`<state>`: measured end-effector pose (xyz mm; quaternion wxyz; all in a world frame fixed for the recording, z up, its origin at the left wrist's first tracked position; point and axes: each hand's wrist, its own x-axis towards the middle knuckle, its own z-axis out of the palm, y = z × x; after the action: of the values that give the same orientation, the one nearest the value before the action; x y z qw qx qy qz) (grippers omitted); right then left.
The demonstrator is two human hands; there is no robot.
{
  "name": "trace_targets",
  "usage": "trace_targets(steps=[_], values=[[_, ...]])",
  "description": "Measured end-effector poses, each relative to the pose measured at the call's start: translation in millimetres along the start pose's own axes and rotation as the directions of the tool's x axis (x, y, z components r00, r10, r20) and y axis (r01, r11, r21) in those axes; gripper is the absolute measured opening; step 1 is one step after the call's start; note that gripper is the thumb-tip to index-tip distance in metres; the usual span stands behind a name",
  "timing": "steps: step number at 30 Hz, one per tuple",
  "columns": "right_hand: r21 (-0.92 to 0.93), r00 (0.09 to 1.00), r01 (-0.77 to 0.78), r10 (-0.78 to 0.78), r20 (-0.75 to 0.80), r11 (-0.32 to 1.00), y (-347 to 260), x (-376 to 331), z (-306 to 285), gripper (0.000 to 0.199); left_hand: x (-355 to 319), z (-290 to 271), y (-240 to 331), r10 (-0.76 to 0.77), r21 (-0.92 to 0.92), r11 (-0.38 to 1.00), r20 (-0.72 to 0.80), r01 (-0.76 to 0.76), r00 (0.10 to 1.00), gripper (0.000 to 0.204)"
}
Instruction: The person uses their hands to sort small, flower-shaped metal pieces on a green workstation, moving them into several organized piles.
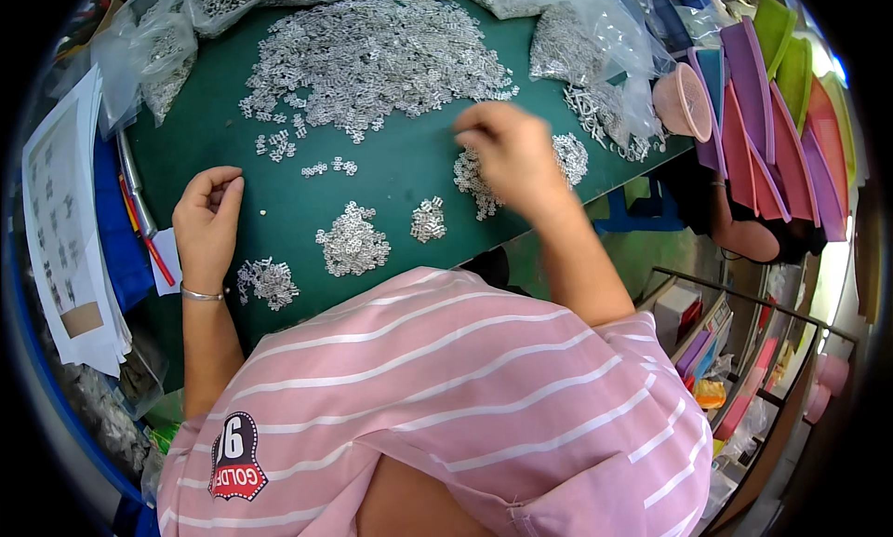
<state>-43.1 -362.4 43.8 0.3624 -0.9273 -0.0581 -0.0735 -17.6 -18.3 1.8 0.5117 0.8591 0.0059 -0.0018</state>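
Note:
My left hand [206, 222] rests on the green table top [400, 169] at the left, fingers curled together and thumb against them; nothing shows in it. Below it lies a small pile of silvery metal parts [268, 284]. Over another pile of parts [476, 181] at the right, my right hand [513, 155] is bent and smeared by motion, so its grip is hidden. Between my hands are a mid-sized pile [353, 242], a little heap [429, 221] and a few loose pieces [329, 167]. A large spread of the same parts [372, 58] covers the far side.
Clear plastic bags of metal parts [567, 48] line the far edge. Printed sheets [70, 221] and pens [139, 216] lie at the left. A pink cup [682, 101] and coloured plastic bins [781, 118] stand at the right. Beyond them, another person's arm [744, 234] shows.

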Motion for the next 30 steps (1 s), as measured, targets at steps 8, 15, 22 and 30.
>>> trace_targets(steps=[8,15,22,30], values=[[-0.280,0.887,-0.457,0.456,-0.072,0.845,68,-40,-92,0.012,0,0,-1,0.051,0.060,0.997,0.013,-0.051,0.999,0.011],[-0.233,0.974,-0.145,0.098,-0.205,0.962,34,-18,-49,0.009,2,4,3,0.074,0.076,0.994,-0.005,-0.073,0.997,0.011],[0.083,0.832,0.535,-0.541,0.123,0.841,-31,24,58,0.033,-7,-1,21,0.103,0.037,0.994,0.028,-0.104,0.994,0.011],[0.085,0.974,0.226,-0.227,-0.001,0.970,-17,23,42,0.013,-10,-9,8,0.032,0.009,0.999,-0.017,-0.032,0.999,0.011]])
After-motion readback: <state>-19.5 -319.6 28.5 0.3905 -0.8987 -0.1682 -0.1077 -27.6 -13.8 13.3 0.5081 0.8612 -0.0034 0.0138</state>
